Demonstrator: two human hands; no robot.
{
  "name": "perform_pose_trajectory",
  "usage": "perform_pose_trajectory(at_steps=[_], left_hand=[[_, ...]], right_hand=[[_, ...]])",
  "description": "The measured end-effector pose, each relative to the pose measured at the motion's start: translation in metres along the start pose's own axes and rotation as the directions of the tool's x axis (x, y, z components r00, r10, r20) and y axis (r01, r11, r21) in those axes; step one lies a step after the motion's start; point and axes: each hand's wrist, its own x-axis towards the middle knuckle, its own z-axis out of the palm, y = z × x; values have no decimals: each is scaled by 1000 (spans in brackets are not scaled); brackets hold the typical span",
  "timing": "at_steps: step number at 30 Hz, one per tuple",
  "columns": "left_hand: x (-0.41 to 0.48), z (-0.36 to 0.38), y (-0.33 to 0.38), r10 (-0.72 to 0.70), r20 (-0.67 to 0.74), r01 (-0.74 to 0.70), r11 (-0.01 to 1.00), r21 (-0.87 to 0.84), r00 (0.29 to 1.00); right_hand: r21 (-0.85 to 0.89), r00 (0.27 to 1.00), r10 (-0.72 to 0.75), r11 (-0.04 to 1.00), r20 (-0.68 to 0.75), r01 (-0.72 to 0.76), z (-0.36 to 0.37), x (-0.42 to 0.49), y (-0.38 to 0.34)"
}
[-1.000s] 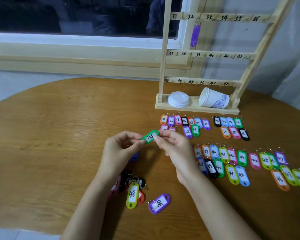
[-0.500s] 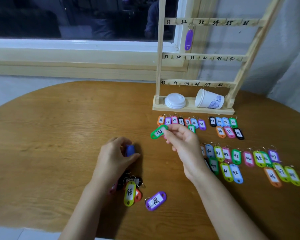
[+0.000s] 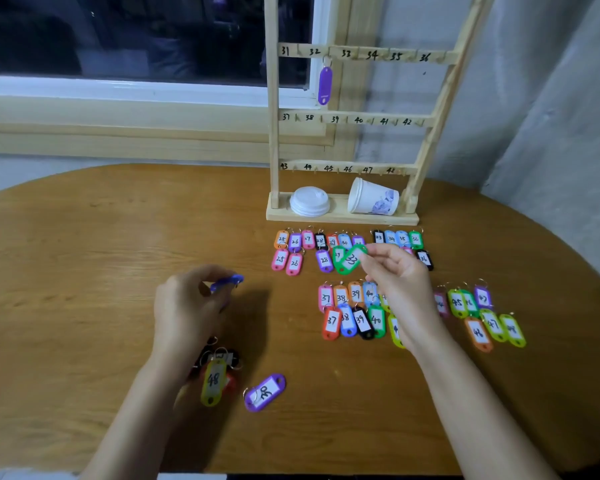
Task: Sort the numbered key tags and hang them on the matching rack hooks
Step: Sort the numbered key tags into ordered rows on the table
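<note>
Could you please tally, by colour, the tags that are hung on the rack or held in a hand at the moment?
Purple tag: 1, hanging on the rack
Green tag: 1, pinched in the right hand
Blue tag: 1, held in the left hand
Total: 3

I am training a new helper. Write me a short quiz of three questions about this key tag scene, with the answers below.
1. True or false: the right hand pinches the green tag 33.
2. The purple tag on the wooden rack hangs from: A) the top rail, B) the middle rail, C) the bottom rail.
3. What number does the yellow tag below the left hand show?
Key: 1 true; 2 A; 3 48.
</note>
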Motion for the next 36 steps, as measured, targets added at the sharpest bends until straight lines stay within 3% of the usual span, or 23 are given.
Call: perform_pose_trajectory(at_steps=[4,7,16,27,36], left_hand=[[-6,9,21,12,42,0,960,-279,999],[-11,18,35,24,59,1,920,-391,998],[-13,43,52,4,111,50,873,-484,994],[5,64,50,-62,146,132,832,-539,987],[12,67,39,-92,166,170,817,-552,982]], right_hand=[[-25,999,3,1000,-34,-4,-18,0,4],[-42,998,7,999,-55,-9,-29,1,8],[-79,998,-8,997,-55,4,-50,9,16],[-370,996,-7,929,-84,-25,-55,98,21],[-558,994,101,828,51,-55,-46,136,30]])
